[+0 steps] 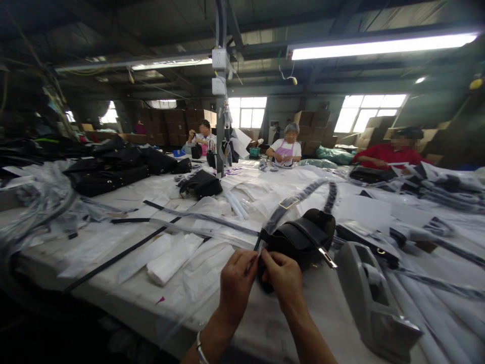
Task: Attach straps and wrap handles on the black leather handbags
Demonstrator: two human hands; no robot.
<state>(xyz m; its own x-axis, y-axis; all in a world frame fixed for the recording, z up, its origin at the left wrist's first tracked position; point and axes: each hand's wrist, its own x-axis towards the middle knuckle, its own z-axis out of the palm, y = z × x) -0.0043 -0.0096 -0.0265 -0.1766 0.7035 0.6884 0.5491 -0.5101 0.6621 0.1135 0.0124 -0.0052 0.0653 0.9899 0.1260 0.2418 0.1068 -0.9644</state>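
A black handbag (pixel 303 237) lies on the white table (pixel 125 298) just beyond my hands. Its strap (pixel 299 197), wrapped in clear plastic, arches up over it. My left hand (pixel 237 285) and my right hand (pixel 284 278) meet at the bag's near left corner. Both are closed in a pinch on the lower end of the wrapped strap, where it joins the bag. A metal clasp (pixel 326 257) sticks out on the bag's right side.
A grey tape dispenser (pixel 373 298) stands right of my hands. Clear plastic sleeves, white paper and loose black straps (pixel 117 255) cover the table. More black bags (pixel 109 174) are piled at the far left. Three people sit working at the far side; a metal post (pixel 220 126) rises mid-table.
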